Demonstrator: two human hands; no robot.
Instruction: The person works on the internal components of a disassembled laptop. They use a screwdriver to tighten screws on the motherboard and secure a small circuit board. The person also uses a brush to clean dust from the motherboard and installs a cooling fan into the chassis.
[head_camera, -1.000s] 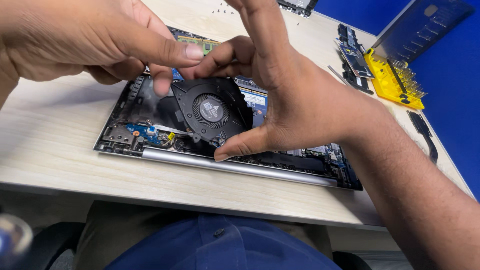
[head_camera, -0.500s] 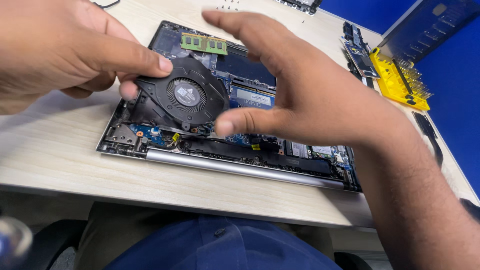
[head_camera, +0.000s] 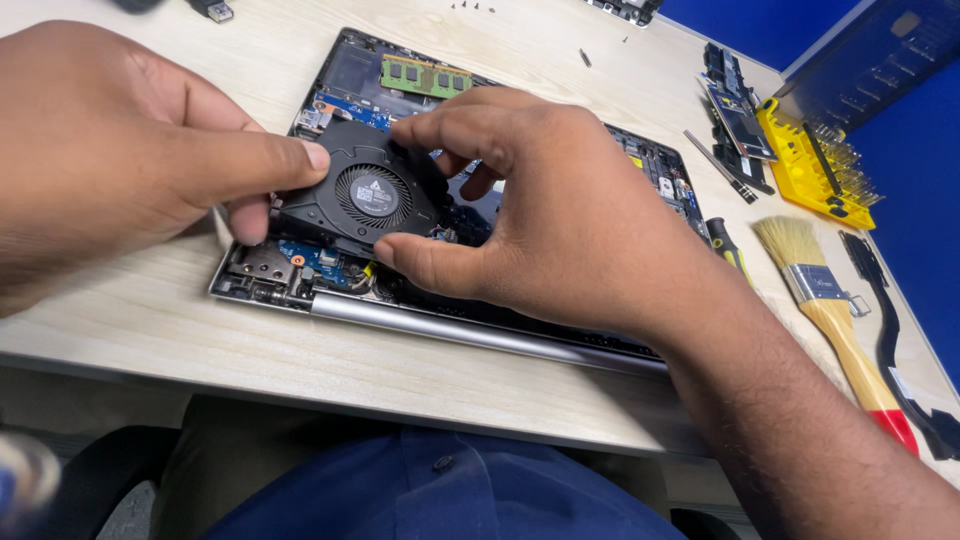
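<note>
An opened laptop (head_camera: 470, 335) lies on the light wooden desk with its bottom cover off, showing the circuit board and a green memory module (head_camera: 425, 76). A black cooling fan (head_camera: 365, 195) sits tilted over the laptop's left side. My left hand (head_camera: 130, 150) pinches the fan's left edge between thumb and finger. My right hand (head_camera: 540, 215) grips the fan's right side, thumb below and fingers above. Part of the board under my right hand is hidden.
A paintbrush with a wooden handle and red tip (head_camera: 830, 300) lies to the right, beside a black tool (head_camera: 885, 330). A yellow bit holder (head_camera: 815, 165) and loose parts (head_camera: 735, 115) sit at the back right. Small screws (head_camera: 480, 6) lie at the far edge.
My right hand has come back down onto the fan's right side after lifting off. The fan has shifted left and lower over the laptop, and the view has moved left.
</note>
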